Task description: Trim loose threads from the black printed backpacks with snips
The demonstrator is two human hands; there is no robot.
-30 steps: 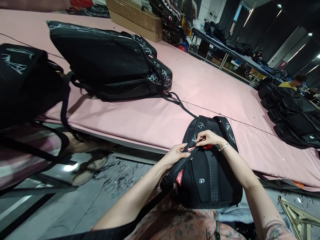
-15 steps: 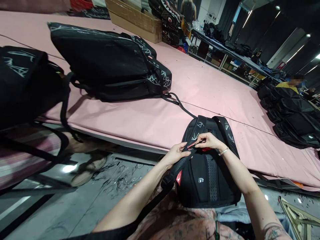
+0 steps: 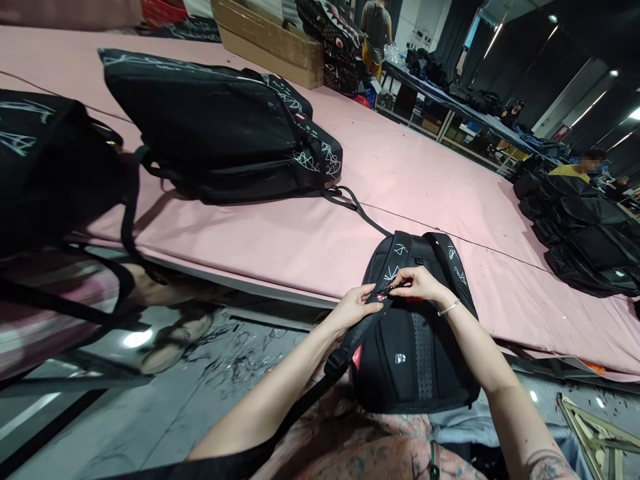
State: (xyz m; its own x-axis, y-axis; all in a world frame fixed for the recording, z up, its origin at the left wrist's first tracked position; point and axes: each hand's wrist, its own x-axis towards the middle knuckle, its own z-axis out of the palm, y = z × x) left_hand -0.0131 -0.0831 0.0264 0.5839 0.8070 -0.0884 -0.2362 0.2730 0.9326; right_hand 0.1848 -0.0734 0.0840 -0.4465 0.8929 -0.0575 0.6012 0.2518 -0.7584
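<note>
A black backpack [image 3: 395, 360] leans upright in my lap against the table's edge, its padded back panel towards me. White scribble lines mark its two shoulder straps. With thumb and fingers, my left hand [image 3: 356, 308] grips the left shoulder strap [image 3: 364, 328] from its outer side. Close beside it, my right hand [image 3: 417, 283] is closed in a pinch at the same strap, over a small red-and-white patch [image 3: 382, 296]. Something small and dark is at its fingertips, too small to make out. A buckle [image 3: 336, 363] sits lower on the strap, whose webbing runs down past my left forearm.
On the pink-covered table [image 3: 240, 247] lie a large black backpack [image 3: 210, 127] and another black bag [image 3: 55, 173]. Black bags [image 3: 585, 233] are piled at the right, and a cardboard box [image 3: 270, 43] stands at the back. Another person's leg and sandal [image 3: 175, 343] show at lower left.
My right hand has shifted slightly down at the strap. The red strip there showed longer half a second ago and is now mostly covered. My left hand keeps its grip.
</note>
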